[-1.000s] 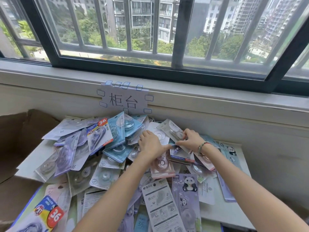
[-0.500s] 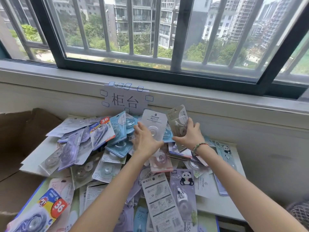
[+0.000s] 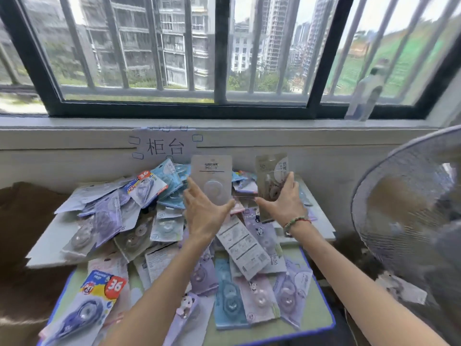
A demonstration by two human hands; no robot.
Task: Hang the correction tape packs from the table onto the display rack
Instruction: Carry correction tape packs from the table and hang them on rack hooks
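Fingers (image 3: 190,183) of the left hand (image 3: 204,216) grip a pale grey correction tape pack (image 3: 211,182); the right hand (image 3: 283,203) pinches a clear-fronted pack (image 3: 272,176). Both packs, down in the heap a second ago, are now lifted upright above the pile (image 3: 154,221) on the tabletop (image 3: 45,248). No display rack is in view, so hanging likely comes next.

A wide barred window (image 3: 224,53) fills the far wall, daylight pouring in – apartment towers and green trees outside. A paper sign (image 3: 164,146) hangs under the sill; a fan (image 3: 409,221) stands right.
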